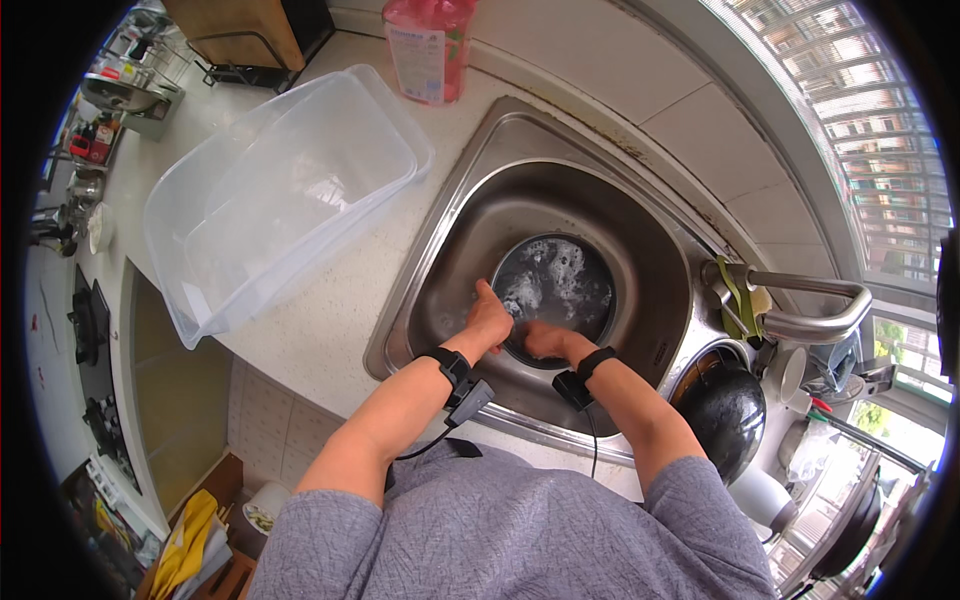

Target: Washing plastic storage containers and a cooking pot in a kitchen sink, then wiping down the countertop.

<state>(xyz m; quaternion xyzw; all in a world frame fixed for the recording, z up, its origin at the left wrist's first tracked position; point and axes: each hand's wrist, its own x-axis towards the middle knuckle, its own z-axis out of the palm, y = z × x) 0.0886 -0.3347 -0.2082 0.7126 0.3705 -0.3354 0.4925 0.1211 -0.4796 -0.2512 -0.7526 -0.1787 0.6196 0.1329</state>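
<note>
In the stainless steel sink (457, 277) stands a dark round pan or pot (559, 281) holding soapy water with white foam. My left hand (489, 319) is at its left rim, thumb outside pointing up and the other fingers curled over the edge; it seems to grip the rim. My right hand (546, 339) reaches into the water near the rim closest to me. Its fingers are partly under water, so what they touch is hidden. Both wrists wear black straps with small cabled devices.
Translucent plastic bins (300, 180), one in another, lie on the counter at left. Behind them stands a pink liquid bottle (427, 56). A steel faucet (817, 300) with a green cloth rises at right, beside a black wok (720, 412). A cutting board (232, 30) leans in a rack.
</note>
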